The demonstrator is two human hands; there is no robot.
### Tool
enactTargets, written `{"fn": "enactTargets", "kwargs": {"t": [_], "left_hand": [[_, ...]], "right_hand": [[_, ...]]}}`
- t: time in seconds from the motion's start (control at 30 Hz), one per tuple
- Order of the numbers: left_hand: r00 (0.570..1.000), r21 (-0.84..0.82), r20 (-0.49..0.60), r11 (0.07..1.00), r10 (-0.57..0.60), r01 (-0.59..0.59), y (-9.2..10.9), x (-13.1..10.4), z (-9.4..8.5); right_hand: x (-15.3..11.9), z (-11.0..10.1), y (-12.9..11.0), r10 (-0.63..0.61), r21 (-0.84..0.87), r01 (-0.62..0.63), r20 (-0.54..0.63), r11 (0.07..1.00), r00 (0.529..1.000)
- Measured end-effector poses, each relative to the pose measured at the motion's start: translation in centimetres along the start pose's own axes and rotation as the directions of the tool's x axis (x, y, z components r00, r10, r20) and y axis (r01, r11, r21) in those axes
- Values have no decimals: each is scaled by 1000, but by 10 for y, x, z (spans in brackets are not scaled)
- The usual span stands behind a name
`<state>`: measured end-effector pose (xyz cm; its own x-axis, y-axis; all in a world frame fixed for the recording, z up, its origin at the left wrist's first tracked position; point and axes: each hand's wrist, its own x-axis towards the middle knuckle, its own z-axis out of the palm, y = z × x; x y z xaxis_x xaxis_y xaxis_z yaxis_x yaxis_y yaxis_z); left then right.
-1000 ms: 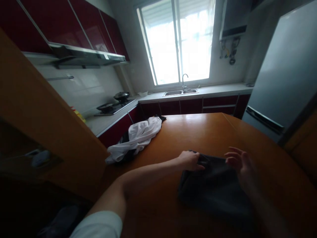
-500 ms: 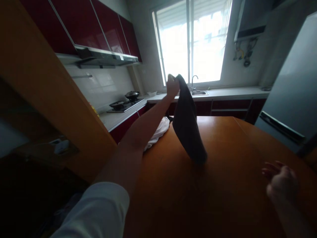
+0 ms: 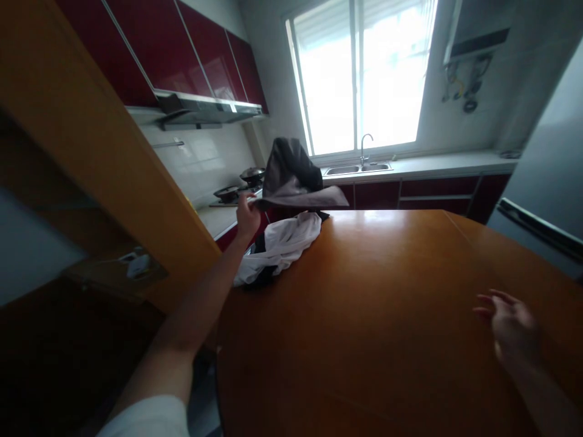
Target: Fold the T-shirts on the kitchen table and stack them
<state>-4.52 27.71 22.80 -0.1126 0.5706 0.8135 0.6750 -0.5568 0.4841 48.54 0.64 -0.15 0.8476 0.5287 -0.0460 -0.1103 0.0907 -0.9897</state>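
My left hand (image 3: 248, 216) is closed on one end of a dark grey cloth (image 3: 291, 173), which billows in the air to the right of the hand. Below the cloth, a crumpled pile of white (image 3: 291, 240) and black fabric lies on the left edge of the wooden table (image 3: 387, 303). My right hand (image 3: 512, 321) hovers over the table's right side, fingers apart and slightly curled, holding nothing.
Past the table runs a counter (image 3: 437, 162) with a sink (image 3: 344, 170) and tap under the window. Pans (image 3: 252, 175) stand on the stove at the back left. A fridge (image 3: 542, 176) is at the right, a wooden post (image 3: 136, 164) at the left.
My left hand has swung left and down with the cloth, which hung off the table's middle and now flares out above the fabric pile. The view has shifted slightly; my right hand stays open.
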Motion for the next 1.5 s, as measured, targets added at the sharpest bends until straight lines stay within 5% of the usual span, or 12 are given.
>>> {"fn": "enactTargets", "kwargs": {"t": [0.1,0.17,0.23,0.43,0.57,0.77,0.9,1.07,1.13,1.23,1.3,1.5], "left_hand": [[955,280,195,946,-224,164,-50,-78,-37],[796,398,493,905,-351,152,-75,-114,-55],[716,391,610,915,-341,102,-91,-137,-64],[801,534,508,846,-316,-5,-105,-164,-36],[704,656,507,753,-496,58,-115,-177,0],[684,693,471,714,-557,104,-123,-166,23],[665,698,476,707,-576,113,-103,-156,23],[845,599,456,798,-280,-59,-34,-185,50],[761,440,631,878,-150,-191,1,-208,75],[587,280,803,935,-105,-215,46,-241,116],[519,223,851,950,-81,-218,68,-255,141],[494,139,869,954,11,-266,100,-265,186]], "right_hand": [[-3,4,6,22,-68,-20,22,997,1000],[-5,7,10,22,-110,-19,28,994,999],[-7,9,14,18,-151,-12,35,989,999],[-17,16,24,-42,-285,69,100,956,994],[-20,16,31,-110,-351,163,167,922,980],[-24,25,41,-205,-410,318,294,855,933],[-39,40,40,-311,-442,475,395,761,865],[-52,73,37,-378,-407,589,490,698,786],[-53,91,34,-388,-423,657,562,624,731],[-50,119,28,-287,-503,715,681,485,674],[-46,134,23,-198,-557,735,728,387,656],[-29,155,16,-28,-605,766,781,215,625]]}}
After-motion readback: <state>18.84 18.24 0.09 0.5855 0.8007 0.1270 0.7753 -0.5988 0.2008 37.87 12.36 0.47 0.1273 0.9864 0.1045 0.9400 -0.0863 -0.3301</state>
